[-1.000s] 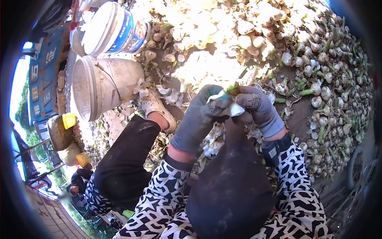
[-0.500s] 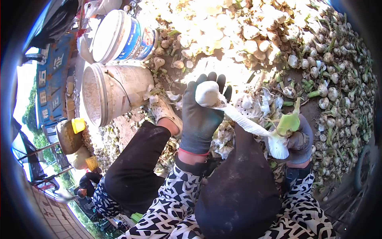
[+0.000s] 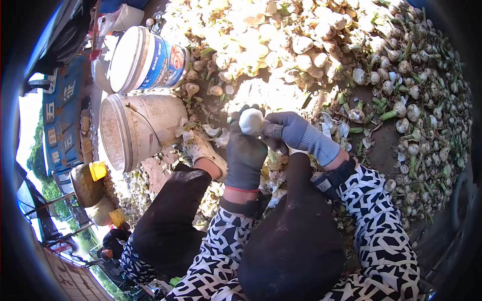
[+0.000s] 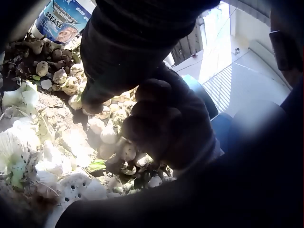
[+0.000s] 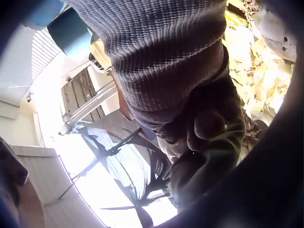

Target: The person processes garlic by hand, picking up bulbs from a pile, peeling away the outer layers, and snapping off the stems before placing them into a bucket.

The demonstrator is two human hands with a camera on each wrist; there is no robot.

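Observation:
A peeled white garlic bulb (image 3: pixel 250 122) rests at the fingers of my left hand (image 3: pixel 246 158), which wears a dark grey glove. The left palm faces up, with dark fingertips curled behind the bulb. From the right, my gloved right hand (image 3: pixel 292 131) reaches across and pinches the bulb at its lower right side. The bulb's stem end is hidden under the right fingers. In the right wrist view, the knitted glove cuff (image 5: pixel 166 57) fills the top and the curled right fingers (image 5: pixel 209 126) lie in shadow. The left wrist view shows both gloves dark, without the bulb.
A heap of garlic bulbs (image 3: pixel 301 45) lies in bright sun ahead; more garlic with stalks (image 3: pixel 416 120) spreads at right. Two white buckets stand left, one labelled (image 3: pixel 163 65), one tipped (image 3: pixel 150 123). A perforated clog (image 3: pixel 203 153) and peeled skins (image 3: pixel 329 123) lie nearer.
Half a second ago, the right hand held a long strip of skin and green stalk away from the bulb. Those are out of its grip now, and the right hand has moved left onto the bulb.

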